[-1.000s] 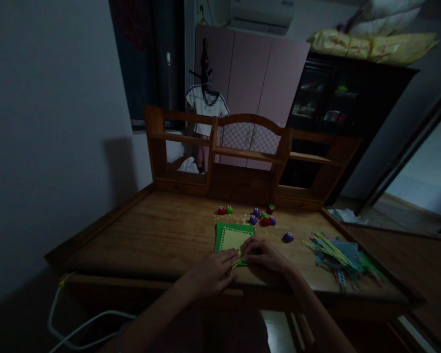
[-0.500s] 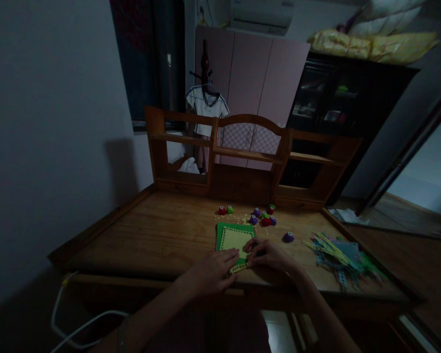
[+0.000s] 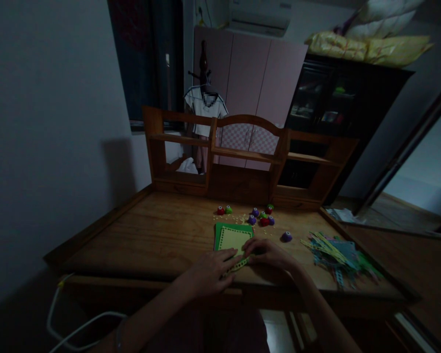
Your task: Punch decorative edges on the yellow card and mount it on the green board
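A pale yellow sheet of paper (image 3: 232,239) with small punched shapes along its edges lies on a larger green sheet (image 3: 218,229) at the front of the desk. My left hand (image 3: 213,269) rests across the lower left of the yellow paper, fingers stretched out and thumb apart. On the lower right edge, my right hand (image 3: 267,253) has its fingers bent together, pinching the yellow paper. A punched yellow edge (image 3: 239,265) shows between the hands; whether it is a separate strip I cannot tell. Several craft punches, including a purple one (image 3: 286,237), sit beyond.
Tiny yellow paper bits (image 3: 238,217) are scattered near the punches. At the right lies a heap of punched paper strips (image 3: 330,252). A wooden shelf unit (image 3: 248,156) stands along the desk's (image 3: 150,230) back edge. A white cable (image 3: 53,314) hangs at the left.
The punched yellow edge between my hands has shifted and shows at a steeper slant. My right hand has moved slightly left, closer to the left fingers.
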